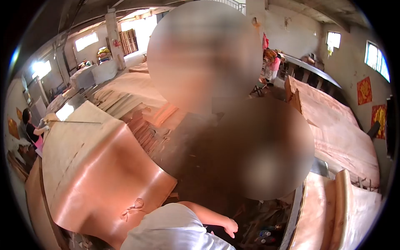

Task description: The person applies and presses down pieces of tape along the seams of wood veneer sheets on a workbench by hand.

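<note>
My left hand (231, 228) shows at the bottom centre, at the end of a bare forearm coming out of a light short sleeve (175, 223). Its fingers are curled closed, and whatever lies inside them, if anything, is hidden. To the left of the arm, a large glossy reddish-brown sheet (118, 166), like wood veneer, drapes over a stack, its near edge hanging down beside the sleeve. A torn patch (135, 207) marks its lower part. My right hand is outside the picture.
At far left, another person (34, 129) stands by the stack, where a thin stick (77, 121) lies. A person in pink (273, 66) is at the back. More stacked sheets (339, 129) and a rolled sheet (342, 204) lie right. Bottles (265, 237) are low down. Blurred ovals hide the middle.
</note>
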Tool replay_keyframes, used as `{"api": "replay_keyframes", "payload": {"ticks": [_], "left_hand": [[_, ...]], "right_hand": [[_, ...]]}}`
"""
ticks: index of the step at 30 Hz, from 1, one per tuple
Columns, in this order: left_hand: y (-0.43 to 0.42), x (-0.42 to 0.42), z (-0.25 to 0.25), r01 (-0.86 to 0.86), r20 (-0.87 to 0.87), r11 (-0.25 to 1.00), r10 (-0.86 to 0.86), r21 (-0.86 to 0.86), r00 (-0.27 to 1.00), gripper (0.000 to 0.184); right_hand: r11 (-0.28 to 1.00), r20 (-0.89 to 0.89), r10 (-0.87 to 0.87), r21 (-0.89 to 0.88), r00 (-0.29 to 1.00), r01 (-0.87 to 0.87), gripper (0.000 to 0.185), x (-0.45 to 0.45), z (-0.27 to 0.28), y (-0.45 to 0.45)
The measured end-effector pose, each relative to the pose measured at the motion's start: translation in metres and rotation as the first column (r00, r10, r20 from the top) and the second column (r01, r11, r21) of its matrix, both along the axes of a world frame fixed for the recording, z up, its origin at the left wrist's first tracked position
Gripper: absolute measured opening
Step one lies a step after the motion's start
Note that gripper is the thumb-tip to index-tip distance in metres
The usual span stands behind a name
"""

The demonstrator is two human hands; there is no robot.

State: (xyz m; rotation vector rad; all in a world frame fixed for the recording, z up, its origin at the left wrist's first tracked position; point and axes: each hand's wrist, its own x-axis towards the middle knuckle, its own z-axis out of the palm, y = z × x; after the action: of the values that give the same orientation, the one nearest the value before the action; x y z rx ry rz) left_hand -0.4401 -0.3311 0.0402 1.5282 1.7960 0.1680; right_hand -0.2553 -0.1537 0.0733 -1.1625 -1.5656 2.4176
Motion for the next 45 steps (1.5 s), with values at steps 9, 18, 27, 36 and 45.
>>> {"api": "replay_keyframes", "payload": {"ticks": [9,18,27,36,45], "left_hand": [[-0.050,0.077,-0.028,-0.234,-0.083,0.971,0.238,0.055,0.968,0.053],[-0.031,0.219,0.005,-0.153,-0.017,0.988,0.153,-0.015,0.988,0.045],[-0.007,0.302,0.028,0.053,0.034,0.999,-0.053,0.006,0.998,0.044],[0.149,0.380,0.020,0.185,0.127,0.941,-0.228,0.283,0.965,0.044],[0.301,0.517,-0.051,-0.683,0.792,0.680,0.558,-0.266,0.247,0.031]], "right_hand": [[0.999,-0.019,0.053,-0.010,0.998,-0.054,0.023,0.107,0.006,-0.018],[0.987,-0.086,-0.088,-0.139,0.992,0.076,0.016,0.327,-0.018,-0.001],[0.947,0.035,-0.313,-0.067,0.949,0.314,0.017,0.484,-0.010,-0.037],[0.767,0.098,-0.611,-0.172,0.786,0.618,0.016,0.573,-0.036,-0.066],[0.645,0.187,-0.742,-0.068,0.644,0.761,0.019,0.627,-0.011,-0.017]]}}
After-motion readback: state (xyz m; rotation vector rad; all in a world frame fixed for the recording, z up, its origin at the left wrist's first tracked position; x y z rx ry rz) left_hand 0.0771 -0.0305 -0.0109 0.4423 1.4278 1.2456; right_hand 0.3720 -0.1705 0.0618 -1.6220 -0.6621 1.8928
